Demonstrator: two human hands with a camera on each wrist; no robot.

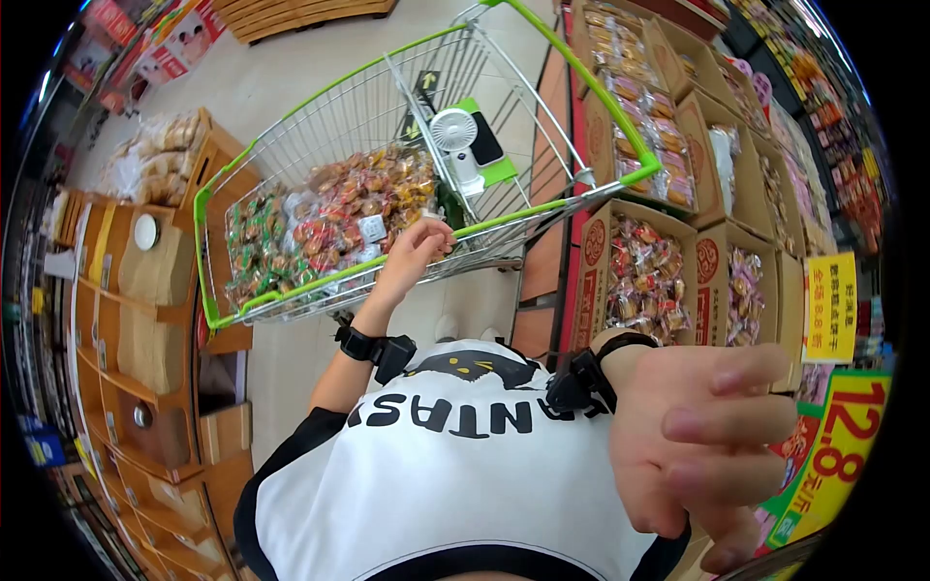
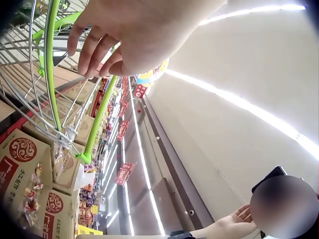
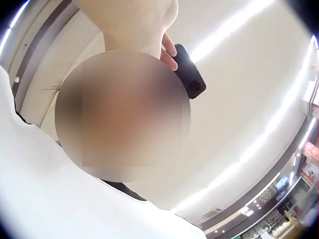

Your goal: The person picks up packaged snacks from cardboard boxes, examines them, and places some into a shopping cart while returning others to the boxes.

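In the head view my left hand [image 1: 418, 254] hangs at the green rim of a wire shopping cart [image 1: 334, 281], fingers loosely bent, holding nothing. The left wrist view shows that hand [image 2: 132, 37] beside the cart's green bar [image 2: 103, 117]; contact is unclear. Bagged snacks [image 1: 334, 208] lie in the cart, near a white fan [image 1: 455, 131] and a black phone [image 1: 487, 138]. Close to the head camera, my right hand [image 1: 702, 436] is raised with bent fingers. The right wrist view has this hand [image 3: 139, 30] with fingertips at the edge of a black device [image 3: 189, 72].
Cardboard boxes of wrapped snacks [image 1: 644, 266] stand right of the cart, beside yellow price signs [image 1: 830, 308]. Wooden shelving [image 1: 150, 339] runs along the left. A wooden pallet [image 1: 291, 15] is beyond the cart. Tiled floor [image 1: 276, 58] shows around it.
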